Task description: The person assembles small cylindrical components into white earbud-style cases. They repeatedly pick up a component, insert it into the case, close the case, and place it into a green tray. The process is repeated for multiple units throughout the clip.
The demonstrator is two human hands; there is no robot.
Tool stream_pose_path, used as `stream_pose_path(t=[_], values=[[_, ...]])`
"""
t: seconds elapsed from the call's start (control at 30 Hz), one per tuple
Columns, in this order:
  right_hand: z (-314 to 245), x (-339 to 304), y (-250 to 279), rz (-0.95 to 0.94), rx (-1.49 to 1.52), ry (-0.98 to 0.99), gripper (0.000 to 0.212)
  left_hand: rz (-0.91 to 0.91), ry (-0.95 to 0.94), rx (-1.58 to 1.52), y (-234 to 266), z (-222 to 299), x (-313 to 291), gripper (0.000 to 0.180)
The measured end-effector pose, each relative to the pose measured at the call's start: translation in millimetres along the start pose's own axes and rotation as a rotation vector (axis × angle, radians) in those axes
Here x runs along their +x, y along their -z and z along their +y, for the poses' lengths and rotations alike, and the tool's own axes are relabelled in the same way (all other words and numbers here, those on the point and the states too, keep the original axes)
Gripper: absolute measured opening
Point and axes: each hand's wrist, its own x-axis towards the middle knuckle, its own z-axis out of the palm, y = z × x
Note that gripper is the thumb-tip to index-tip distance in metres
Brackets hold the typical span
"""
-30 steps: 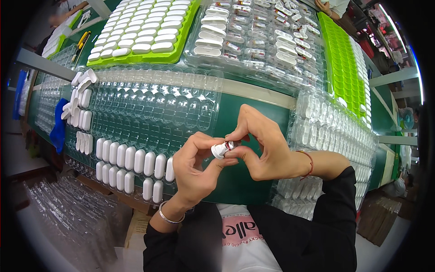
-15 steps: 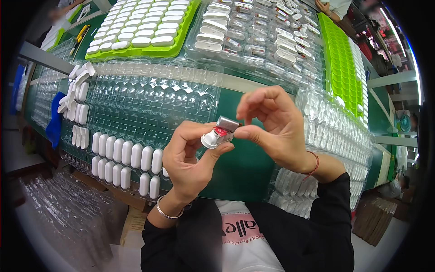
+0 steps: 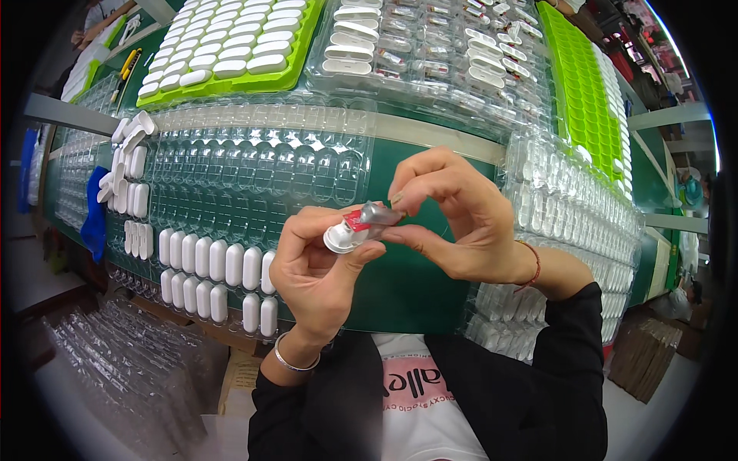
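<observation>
Over the green tabletop, my left hand pinches a small white plastic shell between thumb and fingers. A red piece sits at the shell's open side. Against it lies a silver cylinder, slightly blurred, tilted and partly out of the shell. My right hand closes thumb and index finger around the cylinder's right end, its other fingers curled. The fingertips hide how that end is joined to the rest.
Left of my hands, white oval cases stand in rows near a clear moulded tray. A lime-green tray of white cases lies behind. Clear trays with shells and parts fill the back; another green tray stands right. A blue cloth hangs left.
Both hands and the shell have shifted slightly left. My right thumb and index finger have come together on the cylinder, which has tilted against the shell.
</observation>
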Motion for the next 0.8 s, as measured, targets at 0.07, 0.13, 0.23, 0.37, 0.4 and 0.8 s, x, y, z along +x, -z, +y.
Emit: stream_pose_path(t=[0.07,0.13,0.23,0.37,0.4,0.8], values=[[1,1,1,-0.030,-0.050,0.026,0.033,-0.033,-0.026,0.051,2,-3,-1,0.037],[3,1,8,-0.110,-0.144,0.103,0.032,-0.052,-0.035,0.087,2,-3,-1,0.037],[2,0,5,-0.061,-0.163,0.119,0.031,-0.049,-0.010,0.065,0,-2,0,0.036],[5,-5,-6,0.128,0.240,-0.128,0.026,-0.012,-0.031,0.061,-3,-5,-3,0.036],[3,-5,-7,0.134,0.300,-0.170,0.025,-0.007,-0.028,0.040,-5,-5,-4,0.036],[-2,-5,2,0.061,0.118,-0.140,0.014,-0.042,-0.035,0.079,-7,-4,-5,0.038]])
